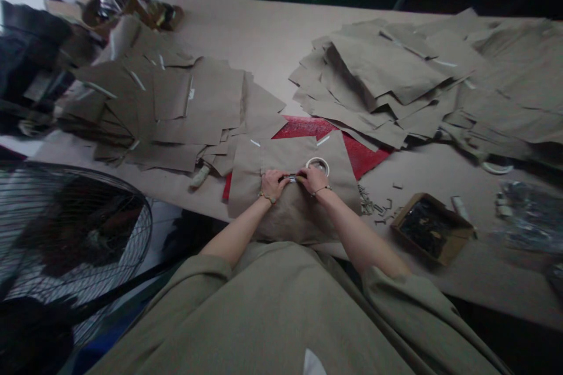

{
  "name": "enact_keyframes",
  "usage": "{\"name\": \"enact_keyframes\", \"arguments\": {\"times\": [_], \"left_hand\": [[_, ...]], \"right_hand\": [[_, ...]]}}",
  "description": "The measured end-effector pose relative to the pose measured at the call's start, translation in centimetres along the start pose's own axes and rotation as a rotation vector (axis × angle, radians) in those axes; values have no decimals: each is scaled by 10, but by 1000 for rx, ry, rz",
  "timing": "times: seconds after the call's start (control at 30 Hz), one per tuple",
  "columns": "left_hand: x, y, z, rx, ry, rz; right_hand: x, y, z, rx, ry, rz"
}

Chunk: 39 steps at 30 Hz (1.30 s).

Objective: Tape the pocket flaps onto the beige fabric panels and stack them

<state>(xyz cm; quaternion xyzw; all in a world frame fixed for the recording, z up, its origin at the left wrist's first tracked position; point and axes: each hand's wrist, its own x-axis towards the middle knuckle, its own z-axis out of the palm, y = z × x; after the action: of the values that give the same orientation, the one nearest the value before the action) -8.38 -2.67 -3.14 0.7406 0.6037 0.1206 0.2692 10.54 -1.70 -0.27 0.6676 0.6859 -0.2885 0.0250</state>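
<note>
1. The left hand (273, 184) and the right hand (314, 180) sit close together near the middle of the view, on top of a brown paper sheet (294, 214).
2. Between them is a small dark strip (290, 177), with a pale, yellowish bit at its right end. It is too small and dim to identify, and the hands cover part of it.
3. The fingers (281, 174) of the left hand are pressed together and pinch the strip's left end. The fingers (302, 174) of the right hand curl in and appear to pinch its right end. Individual fingertips are hard to separate in the dim light.
4. The strip lies just below a roll of white tape (317, 166), which rests on the same sheet, beyond the right hand.
5. The sheet lies over a red mat (308, 128) on a long paper-covered surface (272, 41). The near edge of the sheet is hidden behind the person's body.
6. Large piles of brown paper pieces lie to the left (176, 108) and right (378, 73), and the right pile runs past the edge of the view.
7. To the right of the hands are scattered metal clips (373, 205) and a cardboard box (433, 227). The box's dark contents are hard to make out.
8. A wire-caged fan (74, 228) stands at lower left, cut off by the frame.
</note>
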Motion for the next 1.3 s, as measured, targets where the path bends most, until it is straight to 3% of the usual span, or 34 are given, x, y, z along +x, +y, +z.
{"name": "enact_keyframes", "arguments": {"times": [0.8,1.1,1.3], "left_hand": [[2,14,-5,79,-32,-81],[5,20,-11,103,-75,-79],[4,22,-7,107,-44,-146]], "right_hand": [[16,-2,-4,78,-73,113],[8,2,-15,46,-99,-50],[23,1,-20,-45,-94,-68]]}}
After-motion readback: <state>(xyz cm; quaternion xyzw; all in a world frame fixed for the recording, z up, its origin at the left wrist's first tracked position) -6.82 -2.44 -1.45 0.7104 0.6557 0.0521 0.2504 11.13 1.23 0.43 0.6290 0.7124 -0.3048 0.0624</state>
